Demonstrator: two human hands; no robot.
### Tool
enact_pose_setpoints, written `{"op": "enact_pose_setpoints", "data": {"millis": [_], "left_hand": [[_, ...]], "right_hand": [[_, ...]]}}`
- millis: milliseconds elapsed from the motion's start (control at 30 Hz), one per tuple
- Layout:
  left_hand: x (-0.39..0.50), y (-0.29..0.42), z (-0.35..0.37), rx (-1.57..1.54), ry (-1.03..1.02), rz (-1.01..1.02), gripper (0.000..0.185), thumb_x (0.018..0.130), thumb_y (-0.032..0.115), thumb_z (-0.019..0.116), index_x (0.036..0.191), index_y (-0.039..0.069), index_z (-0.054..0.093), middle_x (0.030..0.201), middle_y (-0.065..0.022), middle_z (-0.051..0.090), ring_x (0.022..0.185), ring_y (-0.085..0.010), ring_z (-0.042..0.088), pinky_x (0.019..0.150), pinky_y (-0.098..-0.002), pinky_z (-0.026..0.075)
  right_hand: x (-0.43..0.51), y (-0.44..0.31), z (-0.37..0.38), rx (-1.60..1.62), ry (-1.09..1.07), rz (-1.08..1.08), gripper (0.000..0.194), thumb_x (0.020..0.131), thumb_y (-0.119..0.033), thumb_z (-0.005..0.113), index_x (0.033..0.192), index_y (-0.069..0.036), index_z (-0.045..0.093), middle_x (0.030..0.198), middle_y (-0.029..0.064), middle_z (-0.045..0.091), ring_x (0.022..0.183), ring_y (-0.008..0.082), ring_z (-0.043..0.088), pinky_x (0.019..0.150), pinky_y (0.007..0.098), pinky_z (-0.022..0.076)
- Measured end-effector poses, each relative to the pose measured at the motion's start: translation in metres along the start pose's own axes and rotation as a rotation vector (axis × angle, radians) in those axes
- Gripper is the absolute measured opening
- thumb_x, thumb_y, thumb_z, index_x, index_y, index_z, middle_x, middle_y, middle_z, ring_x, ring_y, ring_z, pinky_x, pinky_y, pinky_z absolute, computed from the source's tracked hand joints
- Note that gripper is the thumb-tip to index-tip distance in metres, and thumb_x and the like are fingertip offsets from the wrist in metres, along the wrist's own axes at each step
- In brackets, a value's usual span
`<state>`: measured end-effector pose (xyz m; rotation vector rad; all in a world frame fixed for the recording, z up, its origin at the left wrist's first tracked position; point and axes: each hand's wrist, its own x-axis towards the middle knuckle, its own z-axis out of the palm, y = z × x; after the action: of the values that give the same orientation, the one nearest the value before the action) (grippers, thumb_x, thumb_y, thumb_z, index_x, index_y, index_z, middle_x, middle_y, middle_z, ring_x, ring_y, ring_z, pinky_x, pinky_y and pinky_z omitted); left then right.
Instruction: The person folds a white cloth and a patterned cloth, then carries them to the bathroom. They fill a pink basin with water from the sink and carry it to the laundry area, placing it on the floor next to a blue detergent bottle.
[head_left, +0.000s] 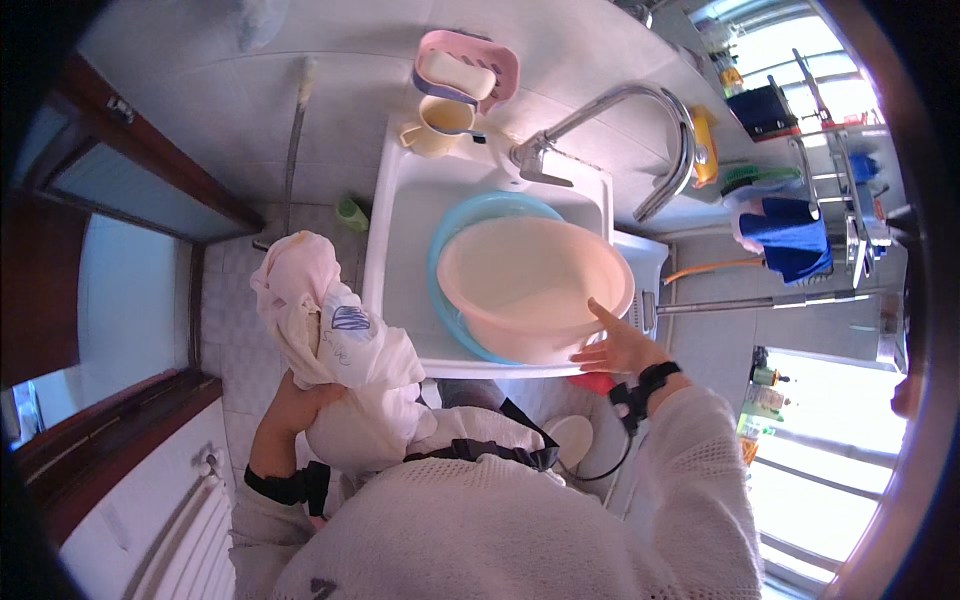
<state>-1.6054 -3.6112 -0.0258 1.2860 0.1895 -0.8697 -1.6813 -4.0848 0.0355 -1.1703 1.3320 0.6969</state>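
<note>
My left hand (296, 405) clasps a bundle of white and pale pink fabric (367, 360), which bears a blue drawn patch and some writing. The bundle hangs left of the sink, against my body. My right hand (619, 345) is at the near right rim of a pale pink plastic basin (517, 274), thumb over the inside and fingers along the outer wall. That basin sits tilted on a light blue basin (444, 259) in a white ceramic sink (405, 225). Whether water lies in the pink basin, I cannot tell.
A chrome gooseneck faucet (581, 124) arches over the sink's back right. A yellow cup (435, 139) with a toothbrush stands on its back left corner. Above it is a pink soap dish (502, 67) holding white soap (457, 75). A wooden door frame (165, 161) is at left.
</note>
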Motion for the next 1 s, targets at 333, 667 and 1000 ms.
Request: {"op": "enact_pose_setpoints", "data": {"millis": [333, 667, 1000], "left_hand": [[-0.017, 0.005, 0.002, 0.004, 0.062, 0.029, 0.058, 0.072, 0.023, 0.073, 0.121, 0.0, 0.052, 0.116, -0.0073, 0.057, 0.106, -0.0185, 0.053, 0.092, -0.0324, 0.042], [-0.003, 0.036, 0.034, 0.184, -0.031, 0.072, 0.059, 0.072, 0.02, 0.074, 0.123, 0.001, 0.05, 0.116, -0.0062, 0.057, 0.105, -0.018, 0.053, 0.093, -0.0317, 0.041], [0.0, 0.035, 0.077, 0.283, -0.144, 0.01, 0.062, 0.071, 0.02, 0.075, 0.124, 0.001, 0.05, 0.117, -0.0054, 0.056, 0.106, -0.0176, 0.053, 0.094, -0.0308, 0.04]], "right_hand": [[0.03, 0.092, 0.002, 0.524, -0.093, -0.287, 0.047, 0.083, -0.014, 0.047, 0.127, -0.002, 0.037, 0.119, 0.0142, 0.054, 0.101, 0.0257, 0.06, 0.085, 0.038, 0.0531], [0.002, 0.171, 0.022, 0.838, -0.162, -0.37, 0.049, 0.083, -0.012, 0.045, 0.129, 0.002, 0.036, 0.121, 0.0154, 0.053, 0.107, 0.0275, 0.057, 0.091, 0.0393, 0.0487], [-0.025, 0.23, -0.032, 0.864, 0.034, -0.508, 0.049, 0.082, -0.011, 0.044, 0.129, 0.003, 0.037, 0.12, 0.0148, 0.053, 0.106, 0.0272, 0.057, 0.088, 0.0413, 0.0482]]}}
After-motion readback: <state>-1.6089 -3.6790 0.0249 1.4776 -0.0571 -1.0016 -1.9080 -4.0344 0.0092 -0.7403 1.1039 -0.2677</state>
